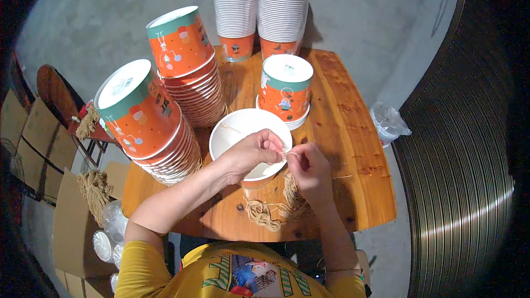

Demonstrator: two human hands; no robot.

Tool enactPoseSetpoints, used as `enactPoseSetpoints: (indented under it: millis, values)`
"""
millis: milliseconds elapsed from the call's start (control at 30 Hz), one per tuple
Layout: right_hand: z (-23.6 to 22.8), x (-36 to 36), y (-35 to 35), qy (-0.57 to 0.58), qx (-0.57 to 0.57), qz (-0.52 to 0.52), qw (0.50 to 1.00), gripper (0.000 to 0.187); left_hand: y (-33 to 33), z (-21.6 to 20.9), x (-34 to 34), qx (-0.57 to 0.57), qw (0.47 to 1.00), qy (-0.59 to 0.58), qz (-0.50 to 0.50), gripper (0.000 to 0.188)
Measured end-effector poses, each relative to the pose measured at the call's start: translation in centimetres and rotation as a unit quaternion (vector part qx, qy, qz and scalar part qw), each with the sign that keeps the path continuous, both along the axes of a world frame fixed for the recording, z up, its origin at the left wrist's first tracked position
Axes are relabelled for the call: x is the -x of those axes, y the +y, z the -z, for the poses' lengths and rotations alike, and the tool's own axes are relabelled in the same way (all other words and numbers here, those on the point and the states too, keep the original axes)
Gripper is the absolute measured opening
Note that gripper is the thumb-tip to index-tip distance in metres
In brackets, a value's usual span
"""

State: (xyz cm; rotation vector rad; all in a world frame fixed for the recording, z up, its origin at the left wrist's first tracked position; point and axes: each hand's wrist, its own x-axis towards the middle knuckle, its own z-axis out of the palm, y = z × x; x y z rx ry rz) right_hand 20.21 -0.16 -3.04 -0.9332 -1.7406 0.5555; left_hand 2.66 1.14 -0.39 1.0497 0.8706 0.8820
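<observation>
An open white-lined paper cup stands upright on the wooden table in front of me. My left hand reaches over its rim and pinches a thin tan string at the cup's right edge. My right hand pinches the same string just beside it. A short length of string lies inside the cup. A bundle of tan twine lies on the table below my hands.
Leaning stacks of upside-down orange paper cups stand at left, a short stack behind the open cup, two tall wrapped stacks at the back. Cardboard boxes, twine and a plastic bag are on the floor.
</observation>
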Motion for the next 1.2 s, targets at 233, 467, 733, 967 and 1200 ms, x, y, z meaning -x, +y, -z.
enactPoseSetpoints:
  millis: [233, 467, 733, 967, 1200]
  values:
    - [-0.6, 0.3, -0.7, 0.003, 0.027, 0.008, 1.0, 0.014, 0.4, 0.6, 0.5, 0.024, 1.0, -0.015, 0.002, 0.027]
    - [-0.7, -0.2, -0.1, -0.143, -0.193, 0.057, 0.969, 0.018, 0.0, 0.0, 0.0, -0.027, 0.999, 0.042, -0.009, 0.025]
    - [0.0, 0.1, 0.1, -0.039, -0.084, 0.024, 0.995, 0.014, -0.5, 0.1, -0.6, -0.12, 0.982, 0.148, 0.001, 0.025]
    - [0.6, -0.3, 0.3, 0.033, -0.015, 0.023, 0.999, 0.009, -1.0, -0.4, -0.2, -0.21, 0.94, 0.269, 0.022, 0.018]
    - [0.4, -0.3, 0.3, 0.005, -0.025, 0.008, 1.0, 0.009, -0.7, 0.6, 0.0, -0.241, 0.931, 0.275, 0.01, 0.016]
